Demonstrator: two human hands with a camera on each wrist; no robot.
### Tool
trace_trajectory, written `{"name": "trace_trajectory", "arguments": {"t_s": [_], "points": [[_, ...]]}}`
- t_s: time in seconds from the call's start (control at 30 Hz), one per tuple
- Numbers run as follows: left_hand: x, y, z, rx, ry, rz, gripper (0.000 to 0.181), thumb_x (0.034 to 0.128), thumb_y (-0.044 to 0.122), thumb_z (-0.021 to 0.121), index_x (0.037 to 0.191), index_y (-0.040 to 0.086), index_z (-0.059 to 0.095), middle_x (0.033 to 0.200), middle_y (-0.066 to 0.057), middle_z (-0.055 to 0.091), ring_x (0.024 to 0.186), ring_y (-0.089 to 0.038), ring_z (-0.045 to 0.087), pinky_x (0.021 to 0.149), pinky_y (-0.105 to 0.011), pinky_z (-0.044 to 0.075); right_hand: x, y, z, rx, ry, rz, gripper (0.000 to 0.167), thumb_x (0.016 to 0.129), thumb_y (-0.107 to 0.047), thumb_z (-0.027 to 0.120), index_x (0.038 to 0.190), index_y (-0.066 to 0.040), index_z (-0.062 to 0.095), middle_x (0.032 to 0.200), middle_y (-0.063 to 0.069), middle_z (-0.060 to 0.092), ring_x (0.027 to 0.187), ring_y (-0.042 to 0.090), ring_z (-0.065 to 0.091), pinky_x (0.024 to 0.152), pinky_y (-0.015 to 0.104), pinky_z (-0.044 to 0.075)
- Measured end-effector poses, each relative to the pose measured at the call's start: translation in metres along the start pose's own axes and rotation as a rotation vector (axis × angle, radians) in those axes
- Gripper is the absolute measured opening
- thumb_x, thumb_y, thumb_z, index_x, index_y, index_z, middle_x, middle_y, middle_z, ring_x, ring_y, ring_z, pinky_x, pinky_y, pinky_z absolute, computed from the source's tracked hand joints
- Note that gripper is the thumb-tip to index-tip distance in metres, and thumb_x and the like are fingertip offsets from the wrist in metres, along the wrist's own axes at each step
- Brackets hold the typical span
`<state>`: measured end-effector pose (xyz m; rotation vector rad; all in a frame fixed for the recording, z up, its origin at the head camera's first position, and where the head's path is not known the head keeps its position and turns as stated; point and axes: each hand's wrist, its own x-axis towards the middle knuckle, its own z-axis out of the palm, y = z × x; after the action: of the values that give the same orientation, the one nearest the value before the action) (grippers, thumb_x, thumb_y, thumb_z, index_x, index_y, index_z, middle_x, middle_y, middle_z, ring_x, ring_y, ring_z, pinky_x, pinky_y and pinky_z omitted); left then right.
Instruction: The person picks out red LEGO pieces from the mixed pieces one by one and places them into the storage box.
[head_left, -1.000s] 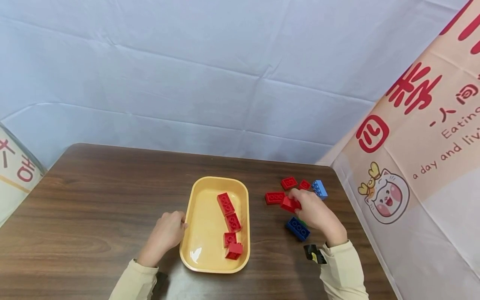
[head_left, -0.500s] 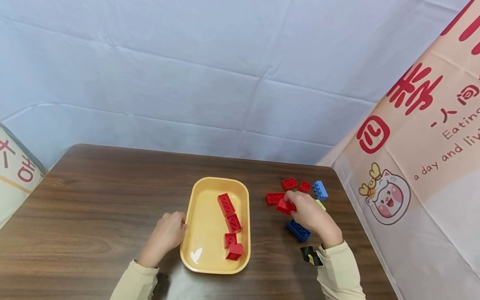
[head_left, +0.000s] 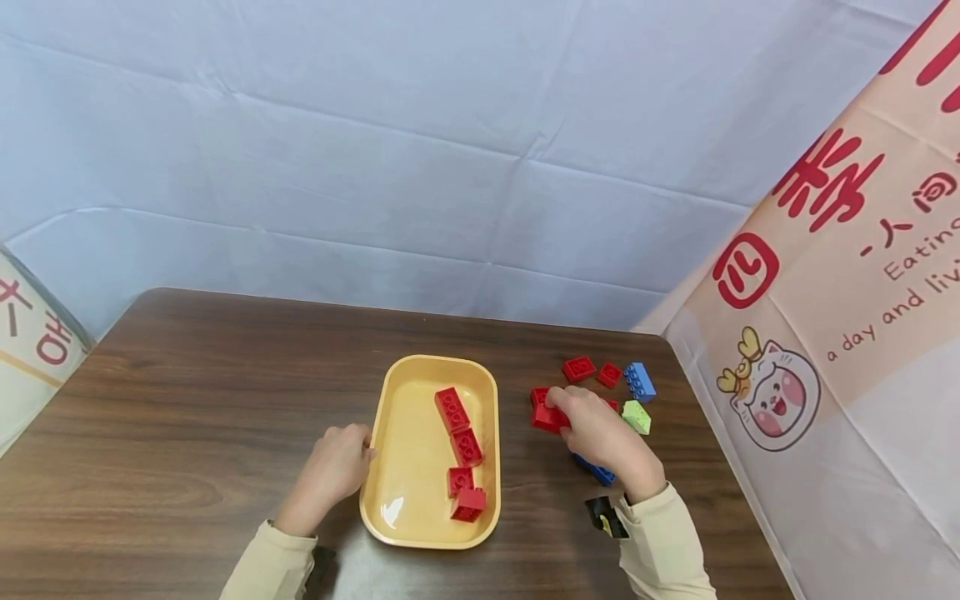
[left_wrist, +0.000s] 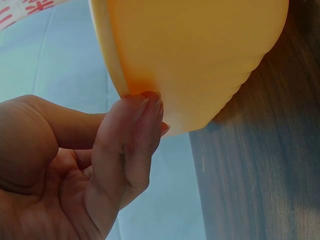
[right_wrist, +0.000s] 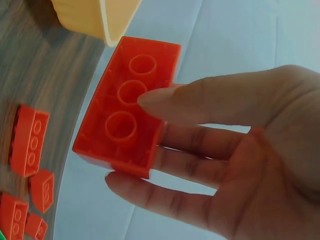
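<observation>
My left hand [head_left: 337,462] pinches the left rim of a yellow plastic tray [head_left: 405,467]. In the left wrist view its thumb and fingertips close on the edge of the tray [left_wrist: 200,50]. Several red bricks [head_left: 452,408] lie inside, along the tray's right side. To the right of the tray, my right hand [head_left: 607,433] holds a red toy brick [head_left: 546,418]. The right wrist view shows this brick [right_wrist: 97,117] with its hollow underside turned to the camera, the thumb laid across it and fingers behind and below.
More red bricks [head_left: 579,367] lie on the dark wooden table [head_left: 225,375] around and behind the right hand. A light blue brick [head_left: 640,381], a lime green brick [head_left: 636,417] and a partly hidden dark blue brick [head_left: 600,473] are nearby. Hanging cloth [head_left: 375,167] borders the table's back.
My right hand has moved left toward the tray, carrying the red brick. The lime green brick has come fully into view behind it. My left hand and the tray have stayed still.
</observation>
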<state>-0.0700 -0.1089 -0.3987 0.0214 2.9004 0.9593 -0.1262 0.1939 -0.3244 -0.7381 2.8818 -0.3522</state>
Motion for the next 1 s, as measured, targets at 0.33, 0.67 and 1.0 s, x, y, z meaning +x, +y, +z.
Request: {"name": "trace_trajectory", "arguments": {"t_s": [0.33,0.67,1.0], "points": [[0.001,-0.001,0.001,0.006,0.005,0.001,0.013,0.0814,0.002,0.062,0.07,0.004,0.058,0.06,-0.003,0.052,0.054,-0.018,0.049,0.049,-0.03,0.04,0.009,-0.025,0.01,-0.014,-0.011,-0.014,0.032,0.068,0.007,0.071,0.092,-0.01,0.057,0.081,0.001,0.054,0.074,0.017,0.049,0.068,0.033,0.047],[0.0,-0.001,0.002,0.007,0.004,0.001,0.014,0.0817,0.002,0.062,0.069,0.005,0.057,0.06,-0.003,0.051,0.054,-0.018,0.049,0.049,-0.03,0.04,0.018,-0.048,0.015,-0.053,-0.013,-0.152,0.03,0.07,0.009,0.069,0.093,-0.006,0.057,0.078,0.003,0.053,0.071,0.016,0.049,0.063,0.029,0.047],[0.002,-0.001,0.002,0.016,0.02,0.014,0.016,0.0808,0.002,0.063,0.067,0.005,0.056,0.059,-0.003,0.051,0.054,-0.018,0.049,0.049,-0.031,0.04,0.022,-0.066,0.022,-0.085,-0.079,-0.151,0.03,0.073,0.003,0.071,0.098,-0.007,0.06,0.085,0.006,0.056,0.078,0.017,0.05,0.066,0.025,0.049]]}}
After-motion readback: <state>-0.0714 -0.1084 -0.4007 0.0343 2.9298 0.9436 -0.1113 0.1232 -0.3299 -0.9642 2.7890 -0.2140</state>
